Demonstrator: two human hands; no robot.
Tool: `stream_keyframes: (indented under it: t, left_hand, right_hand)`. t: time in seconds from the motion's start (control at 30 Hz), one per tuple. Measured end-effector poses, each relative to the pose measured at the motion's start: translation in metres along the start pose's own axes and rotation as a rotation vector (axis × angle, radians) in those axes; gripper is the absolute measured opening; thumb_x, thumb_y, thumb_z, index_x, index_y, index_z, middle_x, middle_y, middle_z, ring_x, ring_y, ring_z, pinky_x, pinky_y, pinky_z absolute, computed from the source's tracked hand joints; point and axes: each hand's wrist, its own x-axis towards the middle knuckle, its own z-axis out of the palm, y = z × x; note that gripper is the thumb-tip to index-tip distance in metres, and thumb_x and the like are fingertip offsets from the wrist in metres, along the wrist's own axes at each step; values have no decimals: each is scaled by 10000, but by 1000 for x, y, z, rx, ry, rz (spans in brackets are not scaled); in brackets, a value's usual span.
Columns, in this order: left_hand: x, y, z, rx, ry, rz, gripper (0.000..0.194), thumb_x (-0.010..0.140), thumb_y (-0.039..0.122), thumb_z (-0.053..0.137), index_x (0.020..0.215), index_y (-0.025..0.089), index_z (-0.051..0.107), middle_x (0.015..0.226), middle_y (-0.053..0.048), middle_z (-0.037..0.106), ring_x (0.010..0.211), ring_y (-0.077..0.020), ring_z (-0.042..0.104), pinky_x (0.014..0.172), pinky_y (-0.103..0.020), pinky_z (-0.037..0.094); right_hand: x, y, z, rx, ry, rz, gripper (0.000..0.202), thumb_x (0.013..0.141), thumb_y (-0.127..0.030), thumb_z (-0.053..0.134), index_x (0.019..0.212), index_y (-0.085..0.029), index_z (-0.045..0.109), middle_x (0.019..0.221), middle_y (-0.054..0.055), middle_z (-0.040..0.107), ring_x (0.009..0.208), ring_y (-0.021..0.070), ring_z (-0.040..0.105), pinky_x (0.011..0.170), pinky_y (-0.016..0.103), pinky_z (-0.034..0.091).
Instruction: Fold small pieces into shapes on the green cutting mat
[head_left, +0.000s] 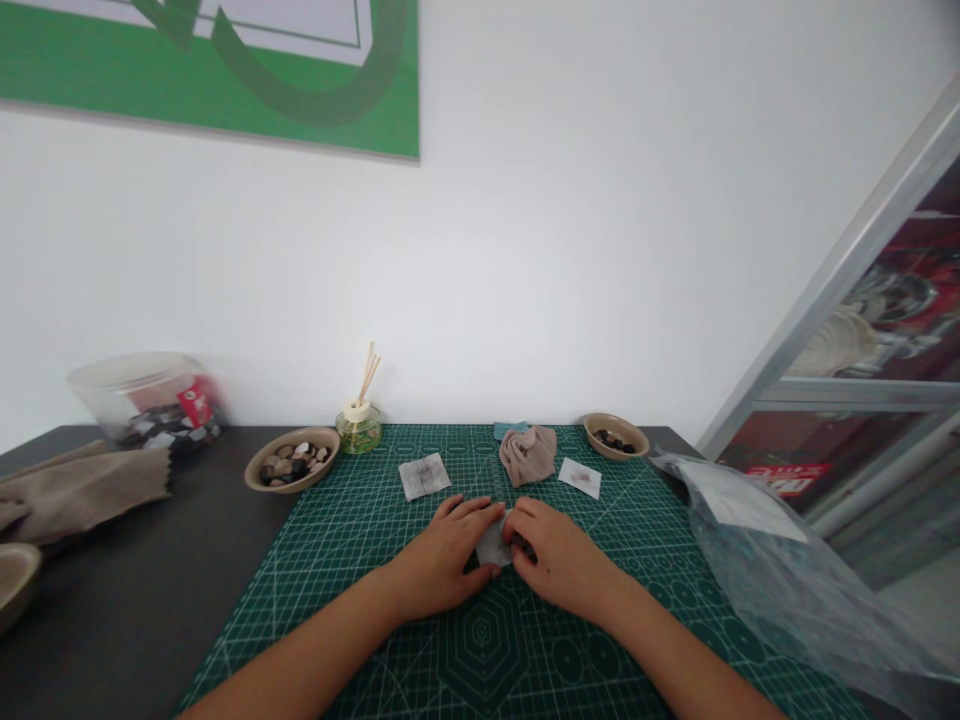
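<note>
The left hand (463,552) lies with its fingers spread, pressing the edge of a small grey sheet (491,548) to the mat (480,640). The right hand (551,550) is curled at the sheet's other side, its thumb and fingers closed around a dark piece (523,546), mostly hidden, so its shape cannot be told. Sheet and piece are at the middle of the mat, between the hands. The step in hand looks like working the piece against the sheet; the next move would call for a steady left hand and even pressure from the right.

Just beyond are a smudged sheet (424,477) to the left, a crumpled cloth (529,456) in the middle and a white card (580,478) with a dark mark to the right. Farther out stand a bowl of mixed stones (300,487), a reed diffuser (359,428) and a bowl of dark stones (616,456). A plastic bag (780,560) lies at the right.

On the dark tabletop (135,610), a clear jar (124,400) bears a red label (195,403), too blurred to read. The green poster (375,125) shows only part of a bold shape, no legible words.
</note>
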Motion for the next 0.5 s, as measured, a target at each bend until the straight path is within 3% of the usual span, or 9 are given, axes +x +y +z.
stream_keyframes:
  t: [0.2, 0.37, 0.5]
  left_hand:
    - [0, 1, 1, -11, 20, 30, 557, 778, 170, 588, 1311, 196, 427, 1371, -87, 485, 1316, -259, 360, 1112, -481, 210]
    - [1, 0, 2, -17, 33, 37, 559, 773, 169, 592, 1307, 201, 430, 1367, -88, 488, 1306, -259, 373, 1109, -480, 214]
    - [1, -1, 2, -10, 31, 29, 590, 780, 183, 596, 1336, 204, 399, 1387, -87, 467, 1310, -258, 368, 1109, -488, 210]
  right_hand:
    - [1, -9, 6, 217, -38, -209, 234, 818, -24, 466, 963, -170, 579, 1053, 72, 551, 1031, 186, 490, 934, 333, 409]
    - [2, -9, 7, 218, -42, -209, 210, 857, -51, 462, 969, -172, 593, 1052, 74, 560, 1023, 185, 493, 925, 337, 418]
    - [1, -7, 5, 132, -7, -176, 187, 815, -45, 492, 913, -175, 587, 1017, 67, 567, 989, 198, 502, 890, 347, 426]
